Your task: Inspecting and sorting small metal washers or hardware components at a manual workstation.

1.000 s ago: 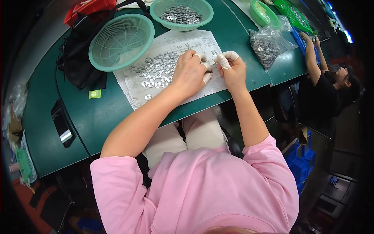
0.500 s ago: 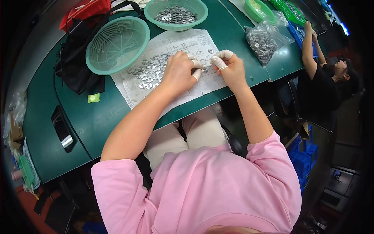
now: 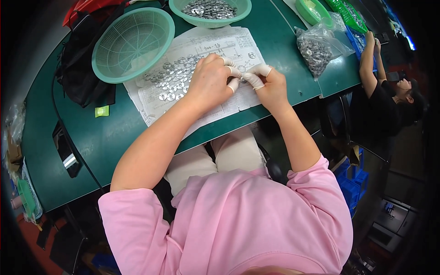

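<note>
My left hand [image 3: 208, 80] and my right hand [image 3: 271, 88] meet over a printed paper sheet [image 3: 219, 107], with white finger cots on several fingertips. Pinched between their fingertips is a small round metal disc [image 3: 242, 79], mostly hidden by the fingers. To the left of my left hand, many flat silver discs with centre holes [image 3: 170, 87] lie spread on the sheet. One lone disc [image 3: 251, 55] rests beyond my right hand.
A green mesh basket [image 3: 101, 64] stands at the left, and another basket [image 3: 250, 10] behind holds many discs. A clear bag of metal parts [image 3: 314, 50] lies right. A black bag [image 3: 85, 68], phone [image 3: 66, 149] and green packet [image 3: 102, 111] are left. A co-worker [image 3: 385, 105] sits at the right.
My hands have come together, their fingertips now meeting around the small disc that showed between them before. The whole view has shifted slightly.
</note>
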A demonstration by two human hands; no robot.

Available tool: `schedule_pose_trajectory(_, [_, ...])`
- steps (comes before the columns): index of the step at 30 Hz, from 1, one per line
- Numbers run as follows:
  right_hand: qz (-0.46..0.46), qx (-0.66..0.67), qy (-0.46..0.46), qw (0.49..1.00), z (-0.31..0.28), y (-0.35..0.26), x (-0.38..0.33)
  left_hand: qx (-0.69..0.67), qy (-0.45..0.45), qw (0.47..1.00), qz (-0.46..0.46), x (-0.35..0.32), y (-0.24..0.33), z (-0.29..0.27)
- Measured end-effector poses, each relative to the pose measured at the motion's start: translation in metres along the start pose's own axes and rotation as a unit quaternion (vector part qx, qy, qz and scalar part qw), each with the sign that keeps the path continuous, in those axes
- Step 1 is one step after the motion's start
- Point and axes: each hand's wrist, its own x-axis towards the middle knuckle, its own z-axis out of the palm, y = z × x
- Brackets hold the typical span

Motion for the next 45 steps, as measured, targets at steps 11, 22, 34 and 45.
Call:
schedule_pose_trajectory(11, [-0.068,-0.068,0.000,0.995,0.001,-0.007,0.005,-0.009,-0.008,1.000,0.000,0.002,-0.002,-0.002])
schedule_pose_trajectory(22, [0.031,0.040,-0.011,0.999,-0.002,-0.003,0.004,0.019,0.002,1.000,0.021,-0.002,-0.001,-0.001])
schedule_pose_trajectory(34, [-0.029,-0.040,-0.016,0.999,-0.001,-0.003,0.001,0.011,-0.009,1.000,0.002,-0.001,-0.002,-0.002])
schedule_pose_trajectory(45, [-0.058,-0.094,-0.011,0.994,0.000,-0.009,0.003,0.004,-0.009,1.000,0.007,0.001,-0.005,0.000])
